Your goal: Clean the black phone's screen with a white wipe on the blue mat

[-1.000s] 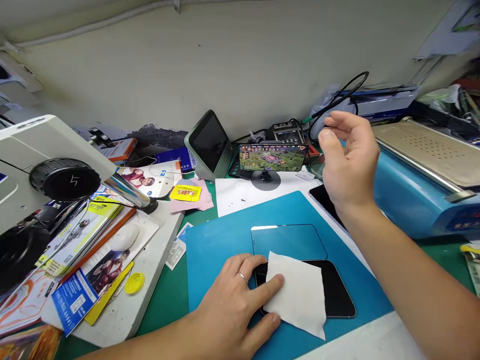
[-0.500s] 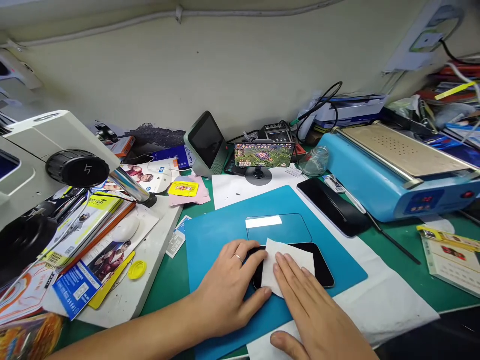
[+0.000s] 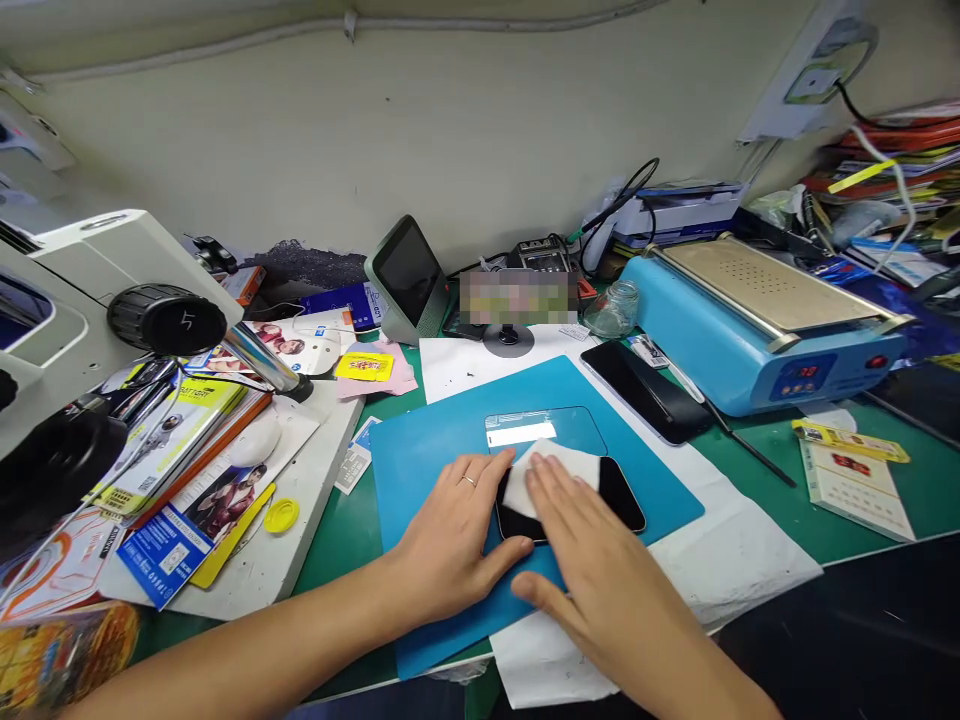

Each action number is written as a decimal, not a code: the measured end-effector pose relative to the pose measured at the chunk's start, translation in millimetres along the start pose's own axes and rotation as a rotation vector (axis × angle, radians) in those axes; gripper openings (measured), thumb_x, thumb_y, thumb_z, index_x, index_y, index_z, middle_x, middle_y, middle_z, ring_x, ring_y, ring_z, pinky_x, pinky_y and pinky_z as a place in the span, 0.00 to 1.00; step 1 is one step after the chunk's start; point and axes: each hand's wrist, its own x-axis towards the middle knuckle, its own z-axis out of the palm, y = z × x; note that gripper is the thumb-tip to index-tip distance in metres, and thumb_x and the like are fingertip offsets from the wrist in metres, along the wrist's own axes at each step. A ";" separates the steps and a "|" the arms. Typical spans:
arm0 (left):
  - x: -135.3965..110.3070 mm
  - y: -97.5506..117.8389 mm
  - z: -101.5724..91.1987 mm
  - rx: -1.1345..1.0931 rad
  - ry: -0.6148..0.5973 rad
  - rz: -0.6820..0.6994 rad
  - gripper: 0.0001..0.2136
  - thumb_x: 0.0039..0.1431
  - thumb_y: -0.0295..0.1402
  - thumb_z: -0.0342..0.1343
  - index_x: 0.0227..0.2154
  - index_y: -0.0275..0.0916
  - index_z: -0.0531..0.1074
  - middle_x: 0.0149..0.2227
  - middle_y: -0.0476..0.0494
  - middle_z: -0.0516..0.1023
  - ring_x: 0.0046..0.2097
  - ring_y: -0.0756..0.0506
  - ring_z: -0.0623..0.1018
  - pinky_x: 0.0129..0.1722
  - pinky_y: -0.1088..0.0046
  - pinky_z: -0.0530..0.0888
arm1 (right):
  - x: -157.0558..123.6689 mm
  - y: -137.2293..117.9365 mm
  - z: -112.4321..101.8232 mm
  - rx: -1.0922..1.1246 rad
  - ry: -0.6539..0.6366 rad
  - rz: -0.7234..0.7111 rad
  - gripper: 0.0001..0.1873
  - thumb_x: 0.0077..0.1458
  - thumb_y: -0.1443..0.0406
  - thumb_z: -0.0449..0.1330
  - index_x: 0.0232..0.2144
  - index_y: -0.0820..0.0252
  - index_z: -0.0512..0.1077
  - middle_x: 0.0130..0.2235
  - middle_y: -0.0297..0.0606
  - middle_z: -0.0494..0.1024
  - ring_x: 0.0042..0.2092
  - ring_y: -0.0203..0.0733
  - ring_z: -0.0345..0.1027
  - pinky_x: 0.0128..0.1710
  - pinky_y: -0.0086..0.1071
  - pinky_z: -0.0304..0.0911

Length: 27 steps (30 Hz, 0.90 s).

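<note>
A black phone (image 3: 619, 495) lies on a blue mat (image 3: 427, 460) in front of me. My left hand (image 3: 450, 535) rests on the mat with fingers curled against the phone's left end, a ring on one finger. My right hand (image 3: 581, 560) lies flat, fingers stretched out, pressing a white wipe (image 3: 559, 460) onto the phone's screen. A clear glass sheet (image 3: 544, 432) lies on the mat just behind the phone.
A microscope (image 3: 97, 310) and stacked packages sit at the left. A blue heating machine (image 3: 757, 320) stands at the right, another dark phone (image 3: 645, 390) beside it. A small speaker screen (image 3: 405, 280), a phone on a stand and a glass jar (image 3: 613, 308) line the back.
My right hand came down from the air near the back and now lies flat on the wipe, sliding it toward the phone's left end. The left hand stayed put.
</note>
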 end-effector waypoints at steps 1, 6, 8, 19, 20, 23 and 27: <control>0.1 -0.4 0.5 -0.006 0.008 0.003 0.35 0.66 0.35 0.58 0.69 0.41 0.44 0.60 0.35 0.68 0.57 0.35 0.69 0.57 0.48 0.71 | 4.7 -5.4 -1.3 0.023 -0.024 -0.024 0.47 0.65 0.47 0.53 0.72 0.73 0.46 0.72 0.54 0.51 0.71 0.58 0.51 0.62 0.52 0.65; 0.8 -3.3 3.3 -0.008 0.022 0.016 0.36 0.67 0.36 0.58 0.70 0.44 0.43 0.62 0.35 0.67 0.59 0.35 0.69 0.58 0.47 0.70 | -0.7 -16.1 -6.4 0.036 -0.062 -0.075 0.44 0.66 0.46 0.52 0.71 0.69 0.50 0.71 0.49 0.53 0.70 0.54 0.55 0.61 0.47 0.67; 0.9 -3.9 3.5 0.000 0.012 0.011 0.36 0.66 0.37 0.60 0.69 0.44 0.45 0.62 0.36 0.67 0.59 0.34 0.69 0.59 0.47 0.70 | -13.5 -8.8 -8.0 0.028 -0.038 -0.108 0.44 0.65 0.46 0.52 0.72 0.66 0.50 0.70 0.47 0.57 0.68 0.53 0.59 0.59 0.45 0.70; 3.4 1.4 -5.4 0.014 -0.028 -0.025 0.33 0.63 0.38 0.62 0.66 0.41 0.54 0.61 0.36 0.68 0.60 0.34 0.68 0.59 0.48 0.70 | -18.4 18.9 -0.1 -0.172 0.198 -0.058 0.55 0.62 0.42 0.53 0.73 0.72 0.35 0.66 0.60 0.65 0.60 0.64 0.69 0.48 0.51 0.76; 3.5 0.4 -4.4 0.011 -0.021 -0.020 0.33 0.63 0.38 0.62 0.66 0.41 0.54 0.61 0.36 0.68 0.60 0.34 0.69 0.59 0.48 0.70 | -12.2 11.6 1.7 -0.155 0.195 -0.085 0.57 0.61 0.41 0.53 0.73 0.73 0.34 0.66 0.59 0.65 0.61 0.63 0.69 0.49 0.49 0.76; 3.6 -3.2 -0.4 -0.004 0.001 0.011 0.35 0.62 0.35 0.61 0.68 0.39 0.51 0.61 0.35 0.69 0.59 0.35 0.69 0.59 0.50 0.70 | 2.4 -9.7 5.2 -0.097 0.156 -0.176 0.58 0.61 0.41 0.53 0.72 0.75 0.32 0.66 0.58 0.63 0.63 0.58 0.67 0.51 0.43 0.75; 4.4 -4.8 1.6 -0.005 0.008 0.034 0.36 0.61 0.33 0.60 0.68 0.39 0.51 0.61 0.35 0.69 0.58 0.35 0.70 0.59 0.51 0.70 | 1.9 -16.4 3.8 -0.065 0.128 -0.224 0.57 0.62 0.43 0.54 0.72 0.75 0.32 0.65 0.55 0.66 0.61 0.55 0.70 0.49 0.40 0.75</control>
